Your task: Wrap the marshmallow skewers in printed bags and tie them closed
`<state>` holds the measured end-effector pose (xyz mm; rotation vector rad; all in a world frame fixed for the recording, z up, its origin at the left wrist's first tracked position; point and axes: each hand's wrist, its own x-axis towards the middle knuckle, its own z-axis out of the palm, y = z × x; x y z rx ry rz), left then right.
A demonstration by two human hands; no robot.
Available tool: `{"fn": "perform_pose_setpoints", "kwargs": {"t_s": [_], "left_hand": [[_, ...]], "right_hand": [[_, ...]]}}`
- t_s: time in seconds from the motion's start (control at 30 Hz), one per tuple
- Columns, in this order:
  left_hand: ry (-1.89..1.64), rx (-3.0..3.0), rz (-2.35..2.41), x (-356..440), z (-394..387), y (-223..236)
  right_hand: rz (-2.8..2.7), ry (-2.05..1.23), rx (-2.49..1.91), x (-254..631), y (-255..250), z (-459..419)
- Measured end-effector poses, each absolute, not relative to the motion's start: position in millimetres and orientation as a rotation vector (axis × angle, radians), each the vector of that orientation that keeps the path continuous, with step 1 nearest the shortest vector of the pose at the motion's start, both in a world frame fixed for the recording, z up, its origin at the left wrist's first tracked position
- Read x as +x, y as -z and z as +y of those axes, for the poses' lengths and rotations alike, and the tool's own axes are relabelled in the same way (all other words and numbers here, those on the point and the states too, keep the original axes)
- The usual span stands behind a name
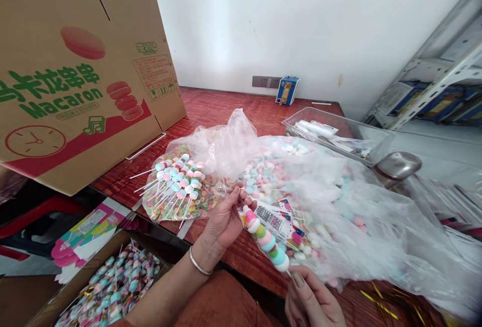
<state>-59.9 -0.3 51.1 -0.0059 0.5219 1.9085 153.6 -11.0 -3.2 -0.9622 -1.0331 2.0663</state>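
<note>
A marshmallow skewer (266, 241) in pink, white, blue and green slants over the table edge. My right hand (312, 297) pinches its white stick at the lower end. At the upper end, my left hand (228, 216) has thumb and fingers closed on the clear plastic wrapper around the skewer's tip; how far down the wrapper reaches is hard to tell. Printed wrappers (276, 219) lie just behind the skewer. Left of my hands, several finished skewers (181, 179) rest on a clear bag of ring-shaped candies (211, 201).
A large bag of loose marshmallows (259, 169) spreads to the right. Behind it are a clear plastic tray (361, 141) and a metal scoop (399, 166). Gold twist ties (380, 302) lie at lower right. A carton (86, 81) stands left, above a box of wrapped skewers (116, 282).
</note>
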Motion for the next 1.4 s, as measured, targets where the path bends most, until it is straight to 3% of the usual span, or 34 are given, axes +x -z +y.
{"fn": "perform_pose_setpoints", "kwargs": {"t_s": [0.4, 0.67, 0.93, 1.03, 1.13, 1.3, 1.4], "left_hand": [[-2.022, -0.119, 0.589, -54, 12, -50], [-2.034, -0.126, 0.712, -42, 17, -50], [-2.034, -0.124, 0.758, -36, 23, -42], [-2.007, -0.156, 0.805, -34, 25, -41], [-1.975, -0.159, 0.807, -32, 26, -43], [-1.912, -0.047, 0.682, -29, 23, -38], [-1.88, -0.04, 0.661, -29, 24, -31]], "right_hand": [[-1.144, -1.984, -1.005, 145, 14, -19], [-1.665, -1.484, -1.174, 133, 0, -23], [-1.971, -0.746, -0.826, 130, 0, -7], [-2.023, -0.607, -0.762, 130, -1, -5], [-1.981, -0.821, -0.92, 130, -4, -5], [-1.319, -1.904, -1.088, 123, -7, -2], [-1.045, -2.147, -1.05, 119, -6, -1]]}}
